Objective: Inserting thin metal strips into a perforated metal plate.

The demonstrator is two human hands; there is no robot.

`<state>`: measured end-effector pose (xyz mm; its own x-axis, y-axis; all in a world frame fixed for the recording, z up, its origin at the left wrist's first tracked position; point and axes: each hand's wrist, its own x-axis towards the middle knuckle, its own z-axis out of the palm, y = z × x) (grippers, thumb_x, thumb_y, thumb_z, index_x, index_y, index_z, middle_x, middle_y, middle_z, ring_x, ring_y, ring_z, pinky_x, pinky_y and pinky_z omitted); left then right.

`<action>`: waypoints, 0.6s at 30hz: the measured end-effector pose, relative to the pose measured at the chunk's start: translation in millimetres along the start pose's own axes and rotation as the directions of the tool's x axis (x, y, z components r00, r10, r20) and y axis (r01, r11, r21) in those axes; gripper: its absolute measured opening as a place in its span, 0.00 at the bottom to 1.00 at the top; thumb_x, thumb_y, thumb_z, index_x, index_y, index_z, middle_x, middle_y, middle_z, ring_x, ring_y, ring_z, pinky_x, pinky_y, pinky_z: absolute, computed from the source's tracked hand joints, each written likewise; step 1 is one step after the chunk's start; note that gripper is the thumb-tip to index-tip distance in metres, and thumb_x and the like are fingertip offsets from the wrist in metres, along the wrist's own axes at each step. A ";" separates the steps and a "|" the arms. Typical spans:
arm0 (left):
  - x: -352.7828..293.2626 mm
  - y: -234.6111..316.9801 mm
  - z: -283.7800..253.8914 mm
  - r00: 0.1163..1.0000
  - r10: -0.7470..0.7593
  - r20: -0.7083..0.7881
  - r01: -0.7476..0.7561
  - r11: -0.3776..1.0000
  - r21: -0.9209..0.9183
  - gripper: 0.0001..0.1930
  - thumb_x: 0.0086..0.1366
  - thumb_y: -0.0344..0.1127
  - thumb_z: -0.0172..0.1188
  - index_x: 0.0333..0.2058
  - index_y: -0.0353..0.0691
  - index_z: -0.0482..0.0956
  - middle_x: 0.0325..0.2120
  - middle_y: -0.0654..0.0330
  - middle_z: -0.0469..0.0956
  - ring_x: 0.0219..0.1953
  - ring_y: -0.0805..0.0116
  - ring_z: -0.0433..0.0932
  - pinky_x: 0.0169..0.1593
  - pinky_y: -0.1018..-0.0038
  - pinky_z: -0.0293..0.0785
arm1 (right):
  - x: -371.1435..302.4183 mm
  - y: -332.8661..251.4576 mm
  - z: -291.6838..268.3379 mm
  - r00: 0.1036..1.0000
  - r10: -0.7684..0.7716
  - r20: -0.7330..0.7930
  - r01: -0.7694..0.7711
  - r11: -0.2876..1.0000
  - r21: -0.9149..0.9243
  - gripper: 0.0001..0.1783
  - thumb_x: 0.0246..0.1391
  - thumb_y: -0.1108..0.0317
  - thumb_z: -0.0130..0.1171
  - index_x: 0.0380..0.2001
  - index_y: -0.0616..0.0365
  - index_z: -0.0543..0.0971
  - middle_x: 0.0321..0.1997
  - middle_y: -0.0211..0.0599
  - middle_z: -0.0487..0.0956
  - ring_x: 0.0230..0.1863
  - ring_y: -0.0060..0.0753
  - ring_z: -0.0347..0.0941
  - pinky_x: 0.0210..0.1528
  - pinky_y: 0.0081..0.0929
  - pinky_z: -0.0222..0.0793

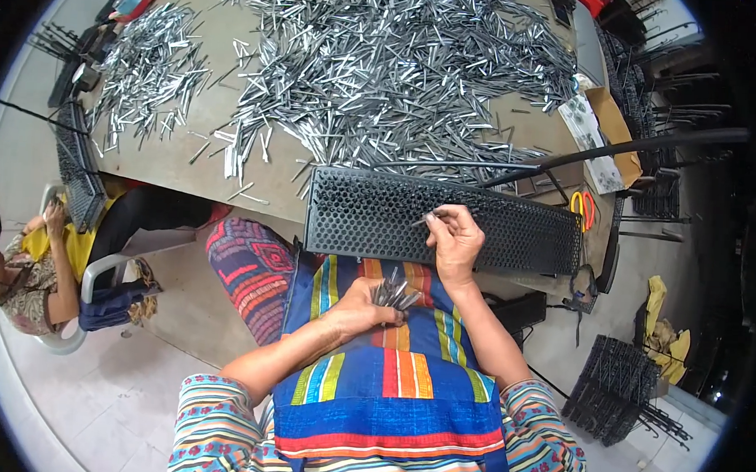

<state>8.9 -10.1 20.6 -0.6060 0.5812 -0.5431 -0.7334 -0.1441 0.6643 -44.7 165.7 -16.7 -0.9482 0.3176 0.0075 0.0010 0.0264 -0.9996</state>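
Note:
A long black rack (pixel 354 211) full of round holes leans between my lap and the table edge. My right hand (pixel 459 250) is over its middle, thumb and forefinger pinching one slim dark metal rod (pixel 421 221) close to the holes. Whether the rod's tip is inside a hole, I cannot tell. Lower down, my left hand (pixel 351 311) rests above the striped apron (pixel 405 381), closed round a bunch of slim metal rods (pixel 395 294) whose ends fan upward. Beyond the rack spreads a large heap of similar grey and silvery rods (pixel 393 76).
A smaller heap of rods (pixel 153 66) lies at the table's (pixel 267 176) left. Scissors (pixel 583 209) and a cardboard box (pixel 612 132) sit at the right, under a black bar (pixel 643 146). A co-worker (pixel 51 281) sits left beside another rack (pixel 79 172). Black racks (pixel 612 390) stand lower right.

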 end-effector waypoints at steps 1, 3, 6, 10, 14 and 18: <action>0.4 -2.9 -1.8 1.000 0.002 -0.002 -0.002 1.000 -0.004 0.14 0.52 0.17 0.58 0.39 0.34 0.77 0.28 0.59 0.80 0.28 0.72 0.79 0.35 0.76 0.77 | 1.8 3.3 2.9 1.000 0.000 0.005 0.000 1.000 -0.002 0.05 0.51 0.79 0.61 0.31 0.62 0.76 0.24 0.27 0.77 0.17 0.11 0.67 0.18 0.11 0.62; 2.1 -8.1 -6.0 0.992 -0.044 -0.120 0.033 0.995 -0.094 0.13 0.52 0.18 0.59 0.37 0.35 0.77 0.27 0.60 0.79 0.27 0.73 0.78 0.33 0.77 0.76 | 5.1 11.3 8.1 0.999 -0.042 0.028 0.043 0.997 -0.062 0.04 0.51 0.78 0.62 0.31 0.62 0.76 0.23 0.26 0.76 0.17 0.10 0.66 0.18 0.11 0.61; 1.3 -5.9 -9.6 0.977 -0.023 -0.211 -0.007 0.990 -0.142 0.07 0.53 0.19 0.60 0.32 0.34 0.77 0.25 0.58 0.79 0.24 0.70 0.79 0.31 0.74 0.78 | 10.7 11.1 7.1 0.991 -0.128 0.043 0.135 0.965 -0.227 0.03 0.50 0.78 0.62 0.27 0.61 0.77 0.21 0.25 0.75 0.18 0.08 0.66 0.17 0.13 0.60; 5.8 -6.2 -11.7 0.955 -0.051 -0.292 -0.016 0.975 -0.222 0.06 0.52 0.20 0.60 0.30 0.34 0.75 0.23 0.57 0.78 0.20 0.69 0.77 0.24 0.74 0.75 | 10.5 -3.1 8.6 0.960 -0.256 0.112 0.279 0.854 -0.440 0.03 0.46 0.79 0.64 0.24 0.62 0.79 0.21 0.29 0.76 0.19 0.15 0.70 0.21 0.20 0.64; 14.4 -7.4 -15.7 0.949 -0.090 -0.302 0.009 0.966 -0.259 0.05 0.53 0.21 0.60 0.30 0.33 0.75 0.22 0.56 0.78 0.20 0.68 0.77 0.21 0.76 0.73 | 9.3 -4.2 14.5 0.874 -0.421 0.243 0.478 0.654 -0.586 0.04 0.41 0.74 0.64 0.25 0.59 0.80 0.26 0.36 0.77 0.25 0.40 0.75 0.27 0.30 0.70; 21.3 -6.6 -14.7 0.950 -0.113 -0.290 0.020 0.951 -0.307 0.05 0.53 0.22 0.60 0.31 0.33 0.76 0.23 0.55 0.79 0.21 0.68 0.78 0.21 0.76 0.74 | 7.3 -9.3 14.3 0.850 -0.431 0.304 0.517 0.567 -0.641 0.05 0.42 0.73 0.65 0.25 0.58 0.80 0.26 0.35 0.76 0.25 0.39 0.75 0.28 0.31 0.70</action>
<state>-3.7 -8.5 -2.9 -0.5822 0.3364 -0.7402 -0.8043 -0.3718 0.4636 -56.2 154.3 -7.7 -0.9027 -0.0298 0.4292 -0.2861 0.7867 -0.5471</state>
